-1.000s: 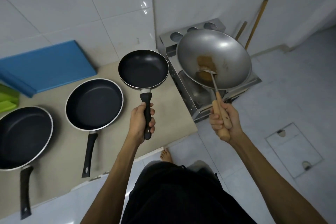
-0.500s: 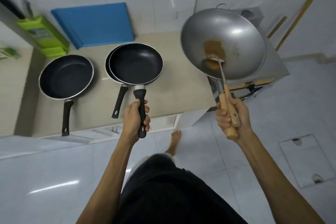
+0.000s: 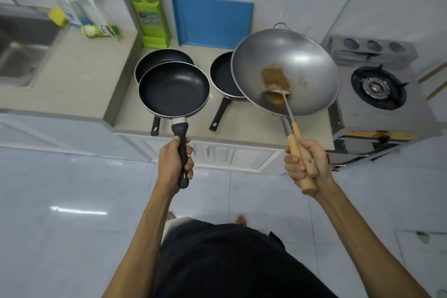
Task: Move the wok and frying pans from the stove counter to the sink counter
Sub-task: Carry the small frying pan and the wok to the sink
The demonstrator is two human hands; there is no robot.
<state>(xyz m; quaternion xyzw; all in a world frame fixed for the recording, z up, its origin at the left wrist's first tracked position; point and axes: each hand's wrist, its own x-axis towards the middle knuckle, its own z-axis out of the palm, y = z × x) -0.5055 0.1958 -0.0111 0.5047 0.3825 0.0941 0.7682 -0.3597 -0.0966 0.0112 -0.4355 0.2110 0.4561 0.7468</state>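
My left hand grips the black handle of a small black frying pan, held in the air over the counter's front edge. My right hand holds two wooden handles together: that of the silver wok and that of a metal spatula lying in it on a brown patch. The wok hangs tilted above the counter. Two more black frying pans rest on the beige counter: one partly hidden behind the held pan, one partly behind the wok.
A gas stove stands at the right. A blue cutting board and a green knife block lean at the wall. Left, past a step in the counter, lie a sink, bottles and a sponge. White floor tiles below.
I have stepped back and turned left; the sink has come into view. The held pan and wok have swung left across the counter, now covering parts of the two resting pans.
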